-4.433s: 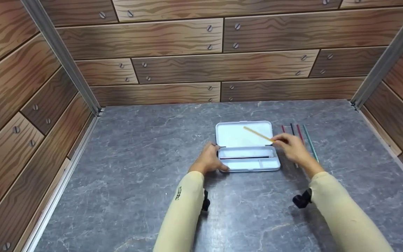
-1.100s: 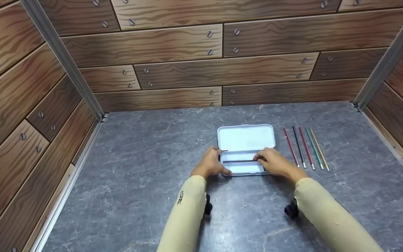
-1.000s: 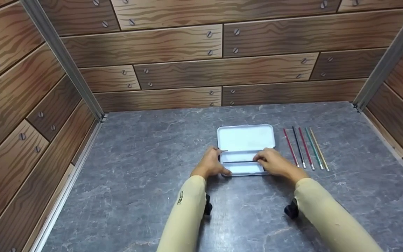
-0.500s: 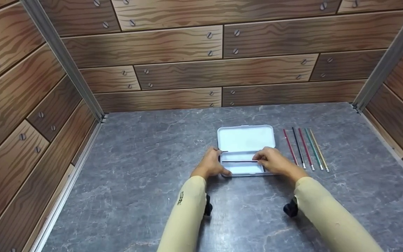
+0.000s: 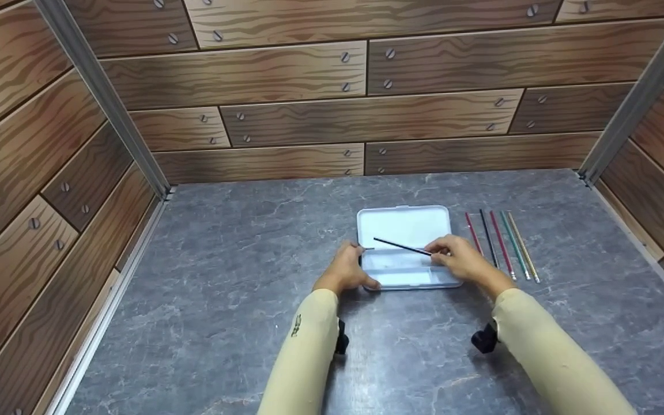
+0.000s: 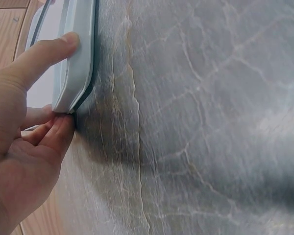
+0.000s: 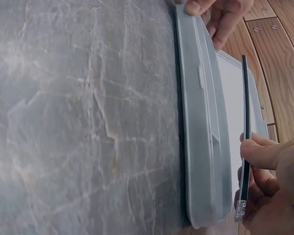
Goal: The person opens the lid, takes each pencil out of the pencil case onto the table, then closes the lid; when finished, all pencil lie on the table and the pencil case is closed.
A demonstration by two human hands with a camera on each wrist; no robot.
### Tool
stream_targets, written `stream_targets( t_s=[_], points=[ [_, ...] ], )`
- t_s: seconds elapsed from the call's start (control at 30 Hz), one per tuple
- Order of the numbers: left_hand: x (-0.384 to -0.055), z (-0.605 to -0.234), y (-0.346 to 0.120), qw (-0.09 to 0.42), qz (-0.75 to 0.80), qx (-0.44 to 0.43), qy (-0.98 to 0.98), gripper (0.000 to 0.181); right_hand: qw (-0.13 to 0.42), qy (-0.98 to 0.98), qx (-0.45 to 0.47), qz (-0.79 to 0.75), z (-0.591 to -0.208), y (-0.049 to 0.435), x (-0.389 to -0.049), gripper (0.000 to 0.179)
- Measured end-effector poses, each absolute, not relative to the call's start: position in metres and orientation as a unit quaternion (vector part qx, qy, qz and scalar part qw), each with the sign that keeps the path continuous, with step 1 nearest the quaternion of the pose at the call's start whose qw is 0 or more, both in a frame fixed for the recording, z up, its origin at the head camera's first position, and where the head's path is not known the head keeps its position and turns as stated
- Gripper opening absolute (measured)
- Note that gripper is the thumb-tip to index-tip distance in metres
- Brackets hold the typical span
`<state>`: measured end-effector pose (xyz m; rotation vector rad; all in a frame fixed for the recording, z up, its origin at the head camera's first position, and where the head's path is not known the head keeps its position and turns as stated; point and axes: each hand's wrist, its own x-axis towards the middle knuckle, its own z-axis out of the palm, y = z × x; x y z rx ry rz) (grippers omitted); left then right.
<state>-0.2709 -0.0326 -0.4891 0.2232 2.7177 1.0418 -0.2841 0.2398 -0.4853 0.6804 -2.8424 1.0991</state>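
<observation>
Raised since the earlier frame, the black pencil slants above the open white case, pinched in the fingers of the right hand, the left hand gripping the case's left end

Place: walled booth | wood-plank-print panels | metal corner posts | marbled grey tabletop
</observation>
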Motion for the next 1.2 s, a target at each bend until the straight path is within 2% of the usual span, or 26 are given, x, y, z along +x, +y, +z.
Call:
stream_targets(
  t_s=[0.3, 0.73, 1.2],
  points=[
    [-0.269, -0.489, -0.033, 0.106, 0.354, 0.078, 0.926, 0.088, 0.009, -0.909, 0.176, 0.377, -0.483, 0.253, -0.283, 0.018],
    [-0.27, -0.487, -0.032, 0.119, 0.351, 0.07, 0.926, 0.089, 0.104, -0.895, 0.095, 0.424, -0.495, 0.301, -0.285, 0.023],
    [-0.271, -0.488, -0.033, 0.113, 0.347, 0.08, 0.928, 0.084, 0.127, -0.893, -0.142, 0.408, -0.499, 0.359, -0.278, 0.03]
  ],
)
